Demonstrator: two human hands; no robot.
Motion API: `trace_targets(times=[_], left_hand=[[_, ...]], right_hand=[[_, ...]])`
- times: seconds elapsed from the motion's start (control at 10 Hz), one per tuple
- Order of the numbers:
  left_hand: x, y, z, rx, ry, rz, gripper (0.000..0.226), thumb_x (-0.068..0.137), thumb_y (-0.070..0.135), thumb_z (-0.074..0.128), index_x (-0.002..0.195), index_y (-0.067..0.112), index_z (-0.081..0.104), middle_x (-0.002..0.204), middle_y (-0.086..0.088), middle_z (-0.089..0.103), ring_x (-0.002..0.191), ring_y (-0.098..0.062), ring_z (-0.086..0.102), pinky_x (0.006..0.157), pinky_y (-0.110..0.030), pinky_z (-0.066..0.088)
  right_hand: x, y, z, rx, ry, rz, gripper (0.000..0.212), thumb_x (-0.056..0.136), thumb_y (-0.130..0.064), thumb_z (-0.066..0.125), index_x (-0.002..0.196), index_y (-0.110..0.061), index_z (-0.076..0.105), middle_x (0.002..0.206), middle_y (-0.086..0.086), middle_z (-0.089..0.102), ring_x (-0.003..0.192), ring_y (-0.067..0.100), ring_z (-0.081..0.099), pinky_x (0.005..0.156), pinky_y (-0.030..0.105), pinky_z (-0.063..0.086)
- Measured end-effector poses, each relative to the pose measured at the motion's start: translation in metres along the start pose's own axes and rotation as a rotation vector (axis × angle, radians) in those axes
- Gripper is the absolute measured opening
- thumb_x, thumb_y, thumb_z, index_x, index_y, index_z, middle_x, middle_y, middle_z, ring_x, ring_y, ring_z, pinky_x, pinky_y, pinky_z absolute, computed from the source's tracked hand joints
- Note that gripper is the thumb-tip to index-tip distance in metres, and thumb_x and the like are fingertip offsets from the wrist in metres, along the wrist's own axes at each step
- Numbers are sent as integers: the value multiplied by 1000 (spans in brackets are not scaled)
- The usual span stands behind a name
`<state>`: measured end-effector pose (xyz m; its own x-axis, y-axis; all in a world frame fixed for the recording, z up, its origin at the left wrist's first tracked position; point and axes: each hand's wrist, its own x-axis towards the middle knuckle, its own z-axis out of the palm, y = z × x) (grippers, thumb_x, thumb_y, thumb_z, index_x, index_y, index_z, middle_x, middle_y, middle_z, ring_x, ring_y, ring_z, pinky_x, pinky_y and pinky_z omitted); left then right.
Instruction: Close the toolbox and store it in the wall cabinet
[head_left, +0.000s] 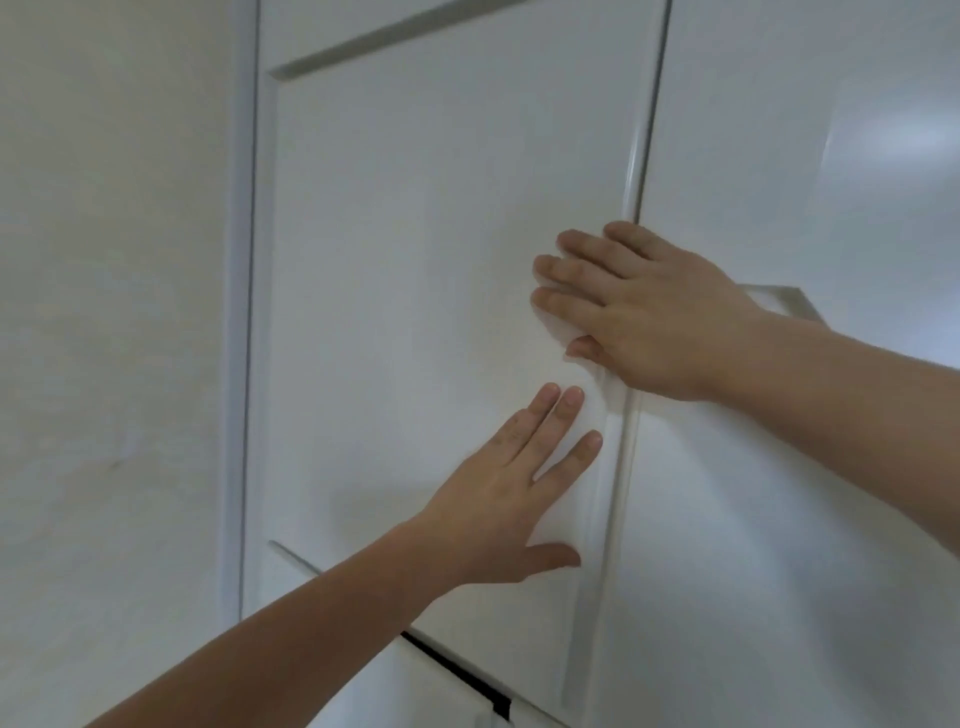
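Note:
A white wall cabinet door (405, 291) with a recessed panel fills the middle of the head view and looks flush with its frame. My left hand (498, 493) lies flat on the door near its right edge, fingers spread and empty. My right hand (639, 312) rests higher up, palm flat across the same edge where it meets the neighbouring door (779, 182). Neither hand holds anything. The toolbox is not in view.
A plain white wall (114, 312) runs along the left of the cabinet. Below the door a dark gap (457, 670) separates it from a lower white panel. The neighbouring door on the right is glossy and reflects light.

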<state>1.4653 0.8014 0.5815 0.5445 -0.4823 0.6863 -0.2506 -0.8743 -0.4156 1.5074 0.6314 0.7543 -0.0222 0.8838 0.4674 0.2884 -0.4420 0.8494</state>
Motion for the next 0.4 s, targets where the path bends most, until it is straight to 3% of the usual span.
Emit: trace_targets(times=[0.1, 0.2, 0.3, 0.4], left_hand=[[-4, 4, -21, -3, -62, -22, 92, 86, 64, 45, 154, 15, 8, 163, -16, -10, 151, -30, -11, 121, -46, 18], [-6, 8, -62, -330, -25, -160, 78, 89, 56, 48, 154, 27, 15, 165, 7, -1, 150, -8, 10, 118, -33, 28], [-11, 14, -130, -865, 161, -434, 55, 80, 40, 69, 133, 34, 54, 131, 12, 63, 105, -3, 65, 88, -30, 52], [-41, 11, -196, -998, 532, -414, 44, 69, 44, 78, 109, 30, 70, 100, -2, 78, 82, -24, 74, 76, -36, 58]], right_hand=[[-1, -2, -3, 4, -23, 12, 49, 90, -39, 44, 129, -11, 53, 141, 12, 50, 133, 36, 40, 109, 48, 22], [2, -8, -15, 78, -92, 58, 49, 86, -37, 58, 128, -12, 56, 142, 12, 49, 134, 35, 39, 111, 49, 26], [-3, -16, -27, 208, -29, 146, 50, 90, -42, 47, 132, -16, 51, 148, 11, 43, 138, 32, 35, 113, 47, 23], [-20, -25, -56, 417, 142, 279, 55, 92, -48, 36, 138, -20, 45, 151, 7, 38, 139, 27, 33, 113, 42, 25]])
